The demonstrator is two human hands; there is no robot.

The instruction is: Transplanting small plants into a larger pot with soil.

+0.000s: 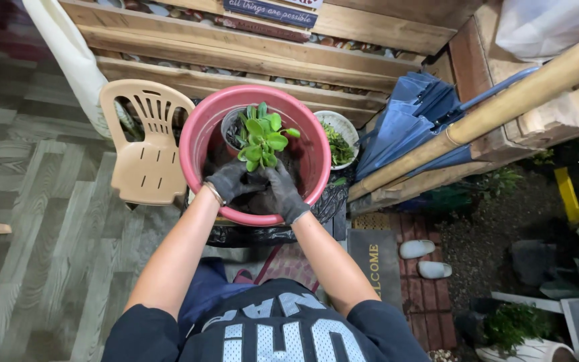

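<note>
A small green leafy plant (263,137) sits in a dark pot (231,127) inside a large pink basin (199,144) that holds dark soil. Both my hands wear dark gloves. My left hand (230,181) and my right hand (283,191) are down in the basin, cupped together around the base of the plant, just below its leaves. The fingers are partly buried behind the foliage, so what they grip is hard to see.
A beige plastic chair (145,144) stands left of the basin. A white colander with greens (338,137) is to its right, beside a folded blue umbrella (403,127) and a bamboo pole (504,107). A doormat (375,261), white slippers (423,258) and potted plants (514,328) lie to the right.
</note>
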